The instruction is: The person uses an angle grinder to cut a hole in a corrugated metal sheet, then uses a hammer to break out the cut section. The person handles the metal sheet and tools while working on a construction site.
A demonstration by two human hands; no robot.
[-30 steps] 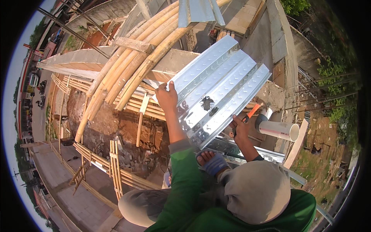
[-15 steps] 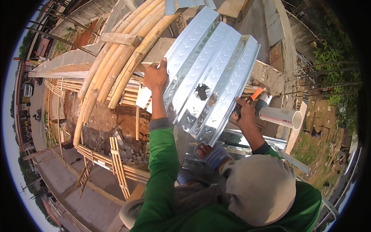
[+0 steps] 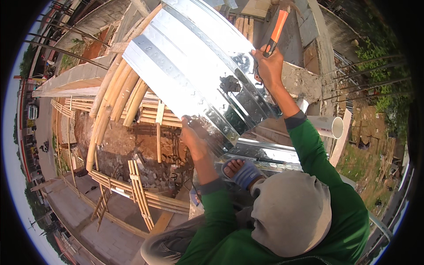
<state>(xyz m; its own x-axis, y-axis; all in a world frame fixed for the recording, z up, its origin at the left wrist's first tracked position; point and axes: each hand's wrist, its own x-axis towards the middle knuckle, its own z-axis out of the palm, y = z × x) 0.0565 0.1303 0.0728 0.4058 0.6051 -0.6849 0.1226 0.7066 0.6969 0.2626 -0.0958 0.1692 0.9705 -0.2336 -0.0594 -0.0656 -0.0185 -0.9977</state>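
A shiny ribbed metal decking sheet (image 3: 185, 48) is held up at a tilt before me, with a ragged hole (image 3: 229, 84) near its right side. My left hand (image 3: 194, 139) grips its lower left edge, the fingers partly hidden under the metal. At the right edge, my right hand (image 3: 270, 68) is closed around a hammer (image 3: 278, 28) with an orange and black handle, head pointing up and away. That hand also touches the sheet. Below the sheet, my foot in a blue striped sandal (image 3: 247, 175) rests beside more metal decking (image 3: 274, 152).
Thick bamboo poles (image 3: 108, 99) run along the left, partly behind the sheet. A bamboo frame (image 3: 139, 194) stands over a rubble-strewn pit (image 3: 150, 154). At right lies a white pipe (image 3: 318, 123) near a concrete wall (image 3: 329, 48). Rebar rods (image 3: 375, 79) jut in from the far right.
The sheet has swung up and leftward, its ribs now slanting the other way. My left hand has shifted down to its lower edge; my right hand has risen with the hammer.
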